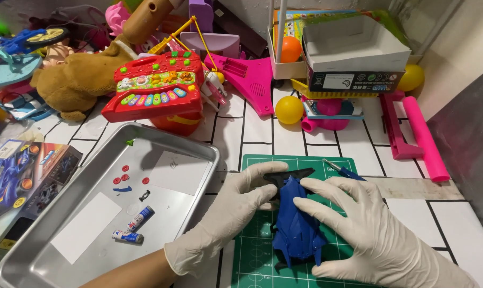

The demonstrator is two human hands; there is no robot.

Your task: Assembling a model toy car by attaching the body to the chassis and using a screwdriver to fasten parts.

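Observation:
A blue toy car body (pixel 294 224) with a black wing at its far end lies on a green cutting mat (pixel 252 250). Both my hands wear white gloves. My left hand (pixel 228 213) grips the car's left side, fingers on the black wing. My right hand (pixel 358 229) presses on the car's right side with fingers spread over it. A blue-handled screwdriver (pixel 344 170) lies on the mat just beyond my right hand.
A metal tray (pixel 198 152) at left holds two small batteries (pixel 134 226), red round parts (pixel 125 173) and small blue and black pieces. A toy box (pixel 17 181) lies far left. Behind are a red toy keyboard (pixel 156 88), plush toy (pixel 78 80), yellow ball (pixel 289 109) and pink plastic toys (pixel 417 133).

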